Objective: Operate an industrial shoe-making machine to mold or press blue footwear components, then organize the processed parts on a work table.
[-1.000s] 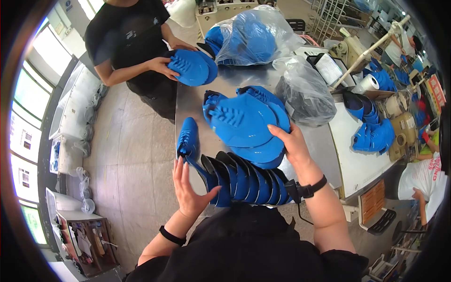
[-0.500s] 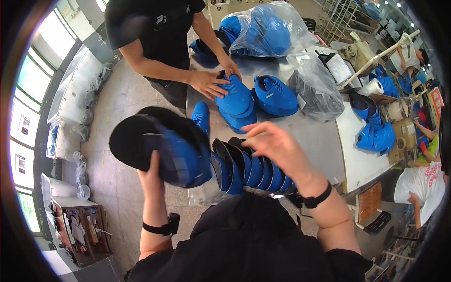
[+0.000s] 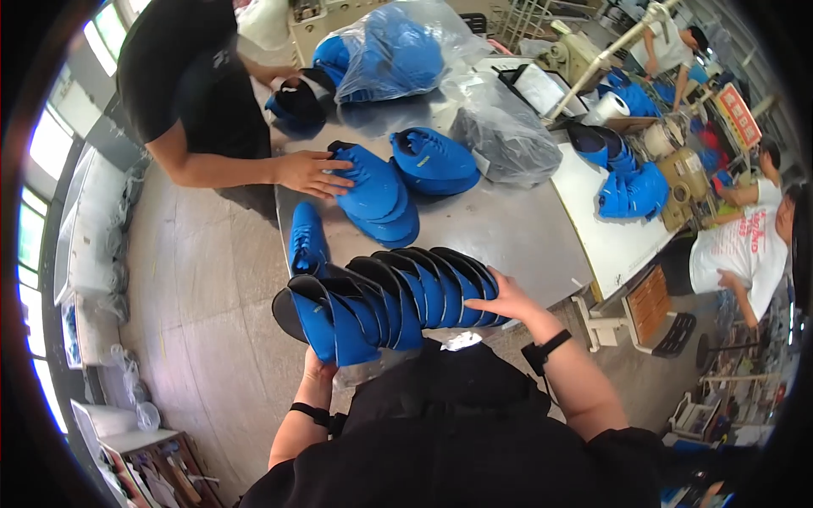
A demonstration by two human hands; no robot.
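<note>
A row of nested blue shoe uppers (image 3: 406, 296) lies between the hands, its long axis running left to right across the person's front, the left end slightly nearer the body. The right hand (image 3: 508, 298) grips the right end, thumb on the near side, palm turned inward, forearm angled in. The left hand (image 3: 318, 366) is under the left end, fingers hidden; whether they are closed cannot be told. Beyond the hands, on the worktop (image 3: 517, 233), a co-worker's hand (image 3: 312, 173) rests on stacked blue uppers (image 3: 377, 193).
</note>
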